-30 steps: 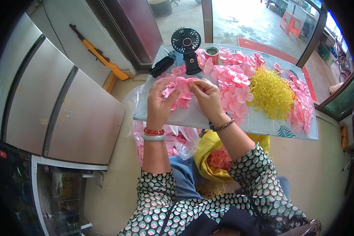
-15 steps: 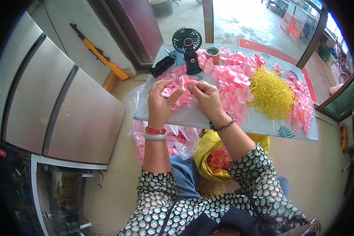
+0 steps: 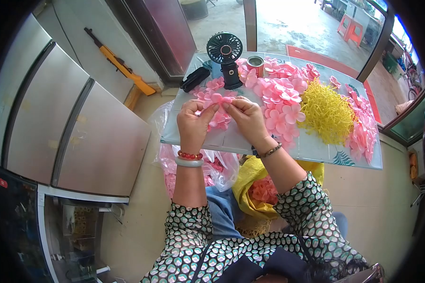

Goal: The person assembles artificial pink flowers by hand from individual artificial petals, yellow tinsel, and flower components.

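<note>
Between both hands, above the near left part of the table (image 3: 184, 134), is a pink artificial flower (image 3: 217, 99). My left hand (image 3: 193, 120) pinches its left side with thumb and fingers. On its right side my right hand (image 3: 245, 115) pinches it too, the thumb close to the left thumb. Loose pink petals (image 3: 219, 121) lie under and behind the hands. To the right of my right hand spreads a larger heap of pink flowers (image 3: 281, 96). Beside that heap is a pile of yellow stems (image 3: 327, 113). The fingertips partly cover the held flower.
A black fan (image 3: 225, 56) stands behind the hands, with a black pouch (image 3: 195, 79) to its left and an open can (image 3: 255, 65) to its right. Below the table edge are a clear bag (image 3: 224, 172) of pink pieces and a yellow sack (image 3: 244, 181). Refrigerator doors (image 3: 99, 137) stand at left.
My left hand has shifted slightly right, and its thumb now reaches the flower beside the right thumb. The flower has turned in the fingers. My right hand has hardly moved.
</note>
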Demonstrator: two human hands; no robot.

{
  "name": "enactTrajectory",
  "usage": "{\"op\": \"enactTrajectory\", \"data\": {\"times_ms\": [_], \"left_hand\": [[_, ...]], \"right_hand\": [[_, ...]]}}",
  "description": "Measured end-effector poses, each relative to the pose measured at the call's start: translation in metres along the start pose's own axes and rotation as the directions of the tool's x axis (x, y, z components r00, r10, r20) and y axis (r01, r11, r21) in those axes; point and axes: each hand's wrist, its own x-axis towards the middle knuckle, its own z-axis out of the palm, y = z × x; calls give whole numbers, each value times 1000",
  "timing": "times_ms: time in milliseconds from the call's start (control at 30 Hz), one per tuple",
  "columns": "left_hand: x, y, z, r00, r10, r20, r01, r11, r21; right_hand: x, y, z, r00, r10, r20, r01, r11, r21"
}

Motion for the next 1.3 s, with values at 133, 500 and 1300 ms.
{"op": "enactTrajectory", "data": {"times_ms": [133, 500, 1300], "left_hand": [[2, 3, 1, 988, 141, -55, -137, 987, 79], [4, 4, 3, 966, 253, -51, -248, 964, 96], [4, 10, 3, 965, 262, -3, -257, 950, 177]], "right_hand": [[-1, 5, 2, 992, 89, -87, -82, 993, 81], [-2, 0, 3, 996, 65, -66, -55, 989, 135], [-1, 4, 2, 993, 75, -93, -65, 992, 108]]}}
